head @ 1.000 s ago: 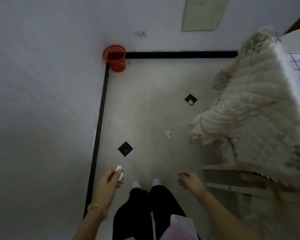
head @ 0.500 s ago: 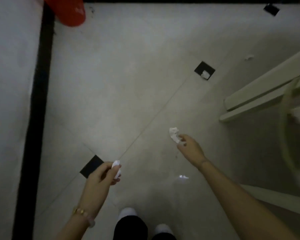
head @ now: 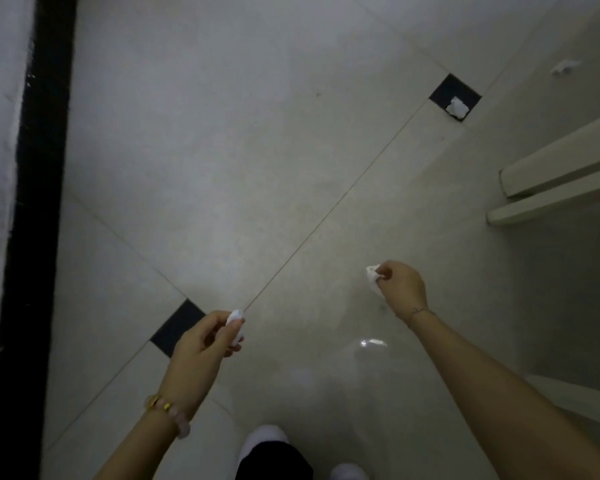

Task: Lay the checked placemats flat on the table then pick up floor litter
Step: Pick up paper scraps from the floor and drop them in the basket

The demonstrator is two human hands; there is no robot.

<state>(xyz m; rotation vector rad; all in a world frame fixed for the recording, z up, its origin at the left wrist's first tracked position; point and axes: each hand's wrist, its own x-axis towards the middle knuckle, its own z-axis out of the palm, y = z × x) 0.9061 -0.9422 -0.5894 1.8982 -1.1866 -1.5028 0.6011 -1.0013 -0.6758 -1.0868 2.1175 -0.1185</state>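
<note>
0.5 s ago my right hand [head: 400,289] was only reaching the crumpled white scrap [head: 373,282]; now its fingertips pinch it. My left hand [head: 201,344] still grips 1 white wad [head: 235,322]. A second scrap [head: 456,107] lies on the black inset tile [head: 447,90]. I cannot tell whether the pinched scrap has left the floor.

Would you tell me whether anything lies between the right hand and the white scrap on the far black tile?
Nothing visible does: only bare floor lies between the right hand and that scrap.

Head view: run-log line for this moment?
left hand holds white wad | right hand pinches crumpled scrap | loose scrap on black tile
</note>
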